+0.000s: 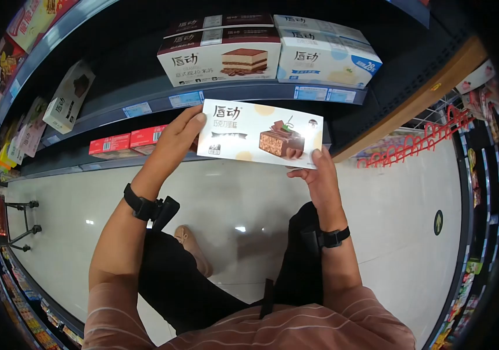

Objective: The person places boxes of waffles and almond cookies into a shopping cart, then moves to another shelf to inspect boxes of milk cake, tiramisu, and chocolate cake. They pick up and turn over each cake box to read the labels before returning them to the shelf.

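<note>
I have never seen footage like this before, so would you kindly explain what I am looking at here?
There is one picture, from a camera worn on a person's head, looking down with a wide, bent lens. No machine is in it, only the person's two bare hands in a shop aisle. The left hand and right hand hold a white cake box by its two ends, in front of a dark shelf. On that shelf stand a tiramisu box and a blue-and-white box. Lower down lie red boxes. Both wrists wear black straps.
</note>
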Demonstrator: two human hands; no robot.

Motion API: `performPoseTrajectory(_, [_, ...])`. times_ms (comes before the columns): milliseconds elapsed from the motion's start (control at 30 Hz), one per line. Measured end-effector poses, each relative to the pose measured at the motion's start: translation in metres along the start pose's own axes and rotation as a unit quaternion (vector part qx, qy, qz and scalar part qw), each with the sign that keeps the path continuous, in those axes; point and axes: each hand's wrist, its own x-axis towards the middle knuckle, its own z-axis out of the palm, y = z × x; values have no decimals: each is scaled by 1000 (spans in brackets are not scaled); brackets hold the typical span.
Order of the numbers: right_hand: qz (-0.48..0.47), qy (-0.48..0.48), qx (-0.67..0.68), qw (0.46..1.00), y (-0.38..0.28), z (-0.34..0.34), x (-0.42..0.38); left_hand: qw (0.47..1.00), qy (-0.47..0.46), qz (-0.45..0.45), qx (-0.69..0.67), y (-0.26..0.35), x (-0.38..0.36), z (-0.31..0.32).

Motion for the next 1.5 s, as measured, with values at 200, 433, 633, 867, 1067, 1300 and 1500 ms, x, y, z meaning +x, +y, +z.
performPoseTrajectory(200, [4,-12,3,1000,2,0,9,1000,11,8,-15,-3,1,-4])
performPoseTrajectory(433, [20,-12,-19,1000,4,-3,15,1000,15,9,-23,-8,2,-5])
performPoseTrajectory(633, [8,-5,-36,999,1,3,14,1000,15,-7,-7,-6,1,-6])
performPoseTrajectory(867, [5,-8,-33,999,1,0,15,1000,7,12,-18,-10,3,-8])
performPoseTrajectory(1067, [1,-2,-46,999,1,0,12,999,18,32,-32,-5,-1,-4])
performPoseTrajectory(1300, [11,-3,-60,998,1,-4,7,999,-5,32,-28,-9,2,-4])
performPoseTrajectory(1500, [30,2,-49,998,6,-8,6,999,-16,25,-29,-9,2,-5])
